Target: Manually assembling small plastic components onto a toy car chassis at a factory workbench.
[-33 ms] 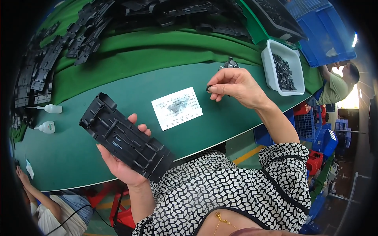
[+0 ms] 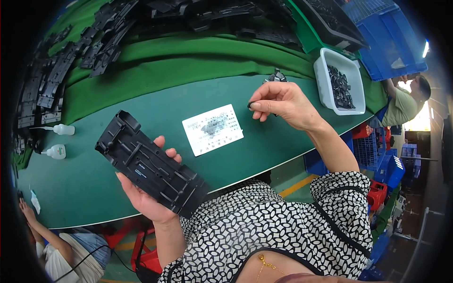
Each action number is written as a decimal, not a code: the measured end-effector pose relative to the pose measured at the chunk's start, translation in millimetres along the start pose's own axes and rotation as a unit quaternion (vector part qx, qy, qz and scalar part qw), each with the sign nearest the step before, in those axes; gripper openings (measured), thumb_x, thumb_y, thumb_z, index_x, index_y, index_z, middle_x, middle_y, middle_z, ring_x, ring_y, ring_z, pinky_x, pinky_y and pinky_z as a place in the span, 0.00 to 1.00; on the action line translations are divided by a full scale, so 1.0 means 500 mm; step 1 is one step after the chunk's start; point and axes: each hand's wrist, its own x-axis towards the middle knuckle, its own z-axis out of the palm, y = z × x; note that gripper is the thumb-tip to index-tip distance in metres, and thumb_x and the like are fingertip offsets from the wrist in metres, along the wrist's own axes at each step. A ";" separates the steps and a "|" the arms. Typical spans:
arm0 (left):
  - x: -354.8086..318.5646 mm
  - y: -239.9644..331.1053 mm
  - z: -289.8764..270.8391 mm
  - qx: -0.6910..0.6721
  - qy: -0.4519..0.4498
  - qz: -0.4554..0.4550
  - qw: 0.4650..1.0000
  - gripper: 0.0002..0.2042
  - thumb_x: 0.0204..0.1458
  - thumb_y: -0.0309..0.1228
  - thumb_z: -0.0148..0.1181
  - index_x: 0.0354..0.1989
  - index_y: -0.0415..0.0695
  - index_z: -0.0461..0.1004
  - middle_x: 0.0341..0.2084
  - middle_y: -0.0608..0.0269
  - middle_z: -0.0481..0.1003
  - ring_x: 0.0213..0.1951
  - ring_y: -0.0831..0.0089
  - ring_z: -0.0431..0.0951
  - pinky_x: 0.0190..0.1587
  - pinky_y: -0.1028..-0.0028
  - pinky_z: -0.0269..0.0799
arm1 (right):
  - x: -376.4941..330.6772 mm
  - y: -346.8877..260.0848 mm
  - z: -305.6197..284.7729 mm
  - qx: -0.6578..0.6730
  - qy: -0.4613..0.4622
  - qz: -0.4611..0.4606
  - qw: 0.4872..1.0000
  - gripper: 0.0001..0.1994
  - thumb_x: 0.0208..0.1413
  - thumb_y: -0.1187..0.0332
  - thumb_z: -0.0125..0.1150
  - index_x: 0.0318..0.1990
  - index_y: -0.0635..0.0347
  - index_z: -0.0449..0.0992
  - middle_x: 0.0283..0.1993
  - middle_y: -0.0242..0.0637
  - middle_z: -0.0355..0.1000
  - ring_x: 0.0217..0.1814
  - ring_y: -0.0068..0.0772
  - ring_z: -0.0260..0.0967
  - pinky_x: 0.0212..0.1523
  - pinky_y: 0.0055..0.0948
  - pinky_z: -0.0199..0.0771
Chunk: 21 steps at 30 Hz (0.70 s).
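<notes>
- Hands, 2: the left hand (image 2: 146,203) is partly open, palm up, its fingers and thumb curled around the sides of 1 long black moulded part (image 2: 148,165); the right hand (image 2: 288,104) is pinched, thumb against fingertips, on 1 small black piece (image 2: 250,105).
- Long part: held tilted above the near edge of the green surface (image 2: 160,113), left of the card.
- Card, 1: a white printed card (image 2: 214,129) – smudged dark at its middle – lying flat between the 2 hands.
- Bottles, 2: white bottles (image 2: 64,130) near the surface's left end, both on their sides.
- Tub, 1: a white tub (image 2: 324,89) at right, holding small dark pieces (image 2: 340,89) too crowded to count.
- Co-workers, 2: 1 person (image 2: 401,111) at far right, 1 at lower left.
- Compared with the earlier frame: hands, long part, small piece and card match in position and grip.
</notes>
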 end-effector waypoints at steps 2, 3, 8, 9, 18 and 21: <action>0.000 -0.001 0.003 -0.008 -0.012 0.006 1.000 0.34 0.58 0.57 0.30 0.62 0.40 0.51 0.55 0.39 0.60 0.47 0.53 0.71 0.50 0.57 0.69 | 0.001 -0.001 0.009 0.007 -0.003 -0.010 1.000 0.07 0.54 0.76 0.56 0.39 0.69 0.73 0.33 0.36 0.73 0.32 0.23 0.73 0.31 0.18 0.73; 0.001 -0.002 0.005 -0.017 -0.027 0.009 0.999 0.35 0.57 0.57 0.31 0.62 0.40 0.51 0.55 0.39 0.60 0.47 0.52 0.70 0.51 0.57 0.69 | 0.002 -0.003 0.013 0.014 -0.002 -0.020 1.000 0.06 0.55 0.76 0.55 0.39 0.68 0.73 0.33 0.35 0.73 0.32 0.22 0.72 0.31 0.18 0.73; 0.002 -0.003 -0.004 -0.032 -0.041 0.000 0.999 0.35 0.57 0.58 0.30 0.63 0.39 0.51 0.56 0.39 0.59 0.49 0.51 0.69 0.52 0.56 0.67 | 0.008 -0.025 0.036 -0.118 -0.023 -0.061 0.991 0.08 0.55 0.75 0.54 0.42 0.68 0.72 0.32 0.32 0.72 0.30 0.18 0.68 0.32 0.17 0.71; 0.001 -0.003 -0.004 -0.035 -0.036 -0.003 0.999 0.35 0.57 0.58 0.30 0.63 0.40 0.51 0.56 0.38 0.58 0.49 0.51 0.68 0.52 0.56 0.67 | 0.012 -0.028 0.042 -0.136 -0.018 -0.051 0.989 0.09 0.55 0.75 0.54 0.42 0.68 0.72 0.32 0.32 0.72 0.30 0.18 0.68 0.32 0.17 0.71; 0.001 -0.003 -0.007 -0.052 -0.046 -0.008 0.998 0.35 0.58 0.57 0.28 0.63 0.40 0.50 0.56 0.38 0.58 0.50 0.49 0.68 0.53 0.55 0.67 | 0.038 -0.055 0.085 -0.344 -0.042 -0.168 0.923 0.07 0.51 0.72 0.55 0.33 0.67 0.75 0.30 0.42 0.72 0.32 0.38 0.71 0.35 0.31 0.71; 0.002 0.000 -0.008 -0.050 -0.048 -0.008 0.998 0.35 0.58 0.57 0.28 0.63 0.40 0.50 0.57 0.37 0.57 0.50 0.49 0.68 0.53 0.55 0.67 | 0.047 -0.061 0.100 -0.372 -0.061 -0.134 0.917 0.07 0.49 0.71 0.56 0.32 0.66 0.75 0.31 0.45 0.72 0.35 0.45 0.69 0.37 0.35 0.69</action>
